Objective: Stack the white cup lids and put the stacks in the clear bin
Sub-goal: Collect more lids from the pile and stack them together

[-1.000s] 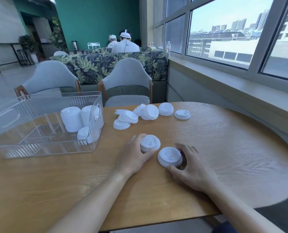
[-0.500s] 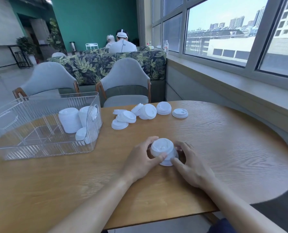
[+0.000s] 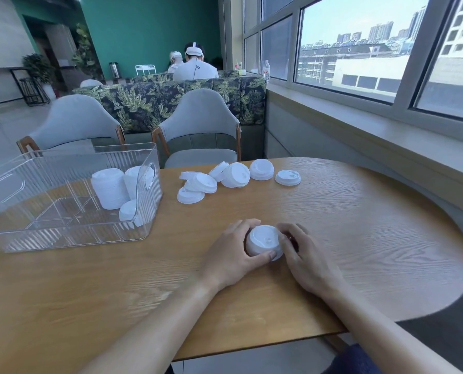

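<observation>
The clear bin [image 3: 63, 211] stands at the table's [image 3: 360, 238] left and holds upright lid stacks [image 3: 110, 188] at its right end. Loose white lids [image 3: 235, 174] lie beyond, mid-table; the rightmost lid [image 3: 288, 177] bears a small printed mark, too blurred to read. The left hand [image 3: 231, 255] and right hand [image 3: 304, 259] both grip a short lid stack [image 3: 264, 242], fingers curled round it.

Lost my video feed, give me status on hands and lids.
Left hand and right hand both gripping small white lid stack on table. Clear plastic bin left, path unobstructed.
</observation>
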The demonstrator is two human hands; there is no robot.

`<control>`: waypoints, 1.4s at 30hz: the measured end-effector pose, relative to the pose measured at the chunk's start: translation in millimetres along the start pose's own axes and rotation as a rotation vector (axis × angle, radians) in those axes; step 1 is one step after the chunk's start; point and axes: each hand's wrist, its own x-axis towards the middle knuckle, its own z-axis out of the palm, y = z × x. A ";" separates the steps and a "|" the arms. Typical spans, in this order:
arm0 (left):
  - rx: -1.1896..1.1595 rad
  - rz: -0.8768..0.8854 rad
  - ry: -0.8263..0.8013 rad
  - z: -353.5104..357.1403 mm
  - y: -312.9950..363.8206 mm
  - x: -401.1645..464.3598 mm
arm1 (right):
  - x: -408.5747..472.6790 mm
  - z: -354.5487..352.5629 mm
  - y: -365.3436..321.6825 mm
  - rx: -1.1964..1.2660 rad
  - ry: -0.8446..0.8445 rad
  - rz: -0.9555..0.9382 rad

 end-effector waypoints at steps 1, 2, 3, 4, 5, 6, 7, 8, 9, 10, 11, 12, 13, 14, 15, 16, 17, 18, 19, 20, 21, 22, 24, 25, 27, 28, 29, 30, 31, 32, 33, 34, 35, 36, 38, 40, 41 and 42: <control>0.021 0.004 0.000 -0.4 0.1 -0.3 | 0.2 0.4 0.3 -0.005 0.003 -0.007; 0.043 0.011 0.002 -0.8 0.0 -0.5 | 0.6 1.1 0.9 -0.012 0.005 -0.015; 0.063 0.015 0.002 -1.2 0.3 -0.5 | 0.6 1.6 1.4 -0.020 0.003 -0.019; 0.076 0.017 0.000 -1.3 0.6 -0.5 | 0.7 1.9 1.8 -0.026 -0.001 -0.020; 0.085 0.019 -0.001 -1.4 1.0 -0.6 | 0.7 2.0 2.1 -0.032 -0.004 -0.021; 0.090 0.020 0.001 -1.3 1.2 -0.7 | 0.9 2.3 2.6 -0.039 -0.006 -0.023; 0.095 0.021 0.003 -1.5 1.5 -1.1 | 1.1 2.4 2.7 -0.046 -0.009 -0.024; 0.100 0.022 0.004 -1.6 1.8 -1.6 | 1.3 2.5 2.7 -0.051 -0.011 -0.024; 0.106 0.024 0.004 -1.7 2.1 -1.7 | 1.2 2.6 2.7 -0.057 -0.012 -0.027; 0.111 0.024 0.003 -1.7 2.1 -1.7 | 1.1 2.8 3.0 -0.062 -0.011 -0.031; 0.116 0.023 0.002 -2.1 2.6 -1.7 | 1.0 2.8 2.8 -0.066 -0.011 -0.037; 0.122 0.022 0.001 -2.4 2.9 -1.8 | 1.2 3.1 2.7 -0.071 -0.011 -0.042; 0.130 0.022 0.001 -2.6 3.2 -1.8 | 1.3 3.2 2.8 -0.077 -0.014 -0.048; 0.136 0.022 -0.001 -2.6 3.3 -1.7 | 1.5 3.3 2.7 -0.083 -0.016 -0.051; 0.140 0.021 -0.005 -2.7 3.5 -1.8 | 1.6 3.2 2.7 -0.090 -0.017 -0.052; 0.144 0.018 -0.008 -2.5 3.6 -1.9 | 1.9 3.1 2.7 -0.097 -0.017 -0.052; 0.151 0.017 -0.009 -2.4 3.8 -2.1 | 2.0 3.0 3.0 -0.103 -0.017 -0.052; 0.159 0.018 -0.009 -2.2 3.8 -2.1 | 2.1 3.1 3.0 -0.107 -0.020 -0.052; 0.167 0.022 -0.008 -2.0 3.8 -1.9 | 2.0 3.3 2.8 -0.112 -0.022 -0.052; 0.174 0.027 -0.006 -1.9 4.0 -1.9 | 2.0 3.6 2.7 -0.115 -0.025 -0.051; 0.181 0.031 -0.002 -2.1 4.4 -1.7 | 2.1 3.8 2.2 -0.119 -0.027 -0.051; 0.187 0.032 0.001 -2.2 4.5 -1.7 | 2.0 4.0 1.6 -0.124 -0.026 -0.050; 0.197 0.036 0.011 -2.3 4.5 -1.5 | 2.1 4.3 0.6 -0.139 -0.023 -0.052; 0.200 0.037 0.013 -2.3 4.8 -1.8 | 2.1 4.4 0.5 -0.144 -0.022 -0.051; 0.211 0.038 0.012 -2.3 5.5 -2.2 | 2.0 4.4 0.4 -0.152 -0.021 -0.051; 0.225 0.043 0.014 -2.3 5.5 -2.1 | 2.0 4.5 0.5 -0.156 -0.021 -0.055; 0.240 0.047 0.016 -2.8 5.7 -1.9 | 1.7 4.4 0.3 -0.158 -0.021 -0.060; 0.247 0.046 0.015 -3.2 5.8 -1.4 | 1.6 4.3 0.2 -0.152 -0.019 -0.062; 0.244 0.042 0.013 -3.9 5.9 -0.9 | 1.4 3.9 -0.3 -0.136 -0.015 -0.059; 0.237 0.036 0.010 -4.5 6.1 -0.8 | 1.1 3.6 -0.6 -0.116 -0.011 -0.054; 0.231 0.032 0.009 -5.2 6.4 -1.0 | 1.2 3.5 -0.7 -0.100 -0.008 -0.050; 0.224 0.029 0.008 -5.5 6.5 -1.5 | 1.1 3.5 -0.7 -0.094 -0.005 -0.048; 0.216 0.025 0.009 -5.4 6.8 -2.7 | 1.1 3.4 -0.8 -0.097 -0.006 -0.049; 0.207 0.019 0.013 -5.1 6.9 -4.1 | 1.1 3.6 -0.8 -0.101 -0.006 -0.054; 0.208 0.021 0.020 -4.4 6.6 -6.2 | 1.0 4.4 -0.8 -0.109 -0.005 -0.061; 0.230 0.029 0.020 -3.4 6.3 -6.7 | 0.4 4.7 -0.6 -0.124 -0.008 -0.063; 0.239 0.031 0.020 -3.2 6.1 -6.6 | 0.2 4.7 -0.6 -0.136 -0.013 -0.065; 0.244 0.029 0.019 -3.0 5.9 -6.9 | -0.2 4.6 -0.7 -0.147 -0.020 -0.069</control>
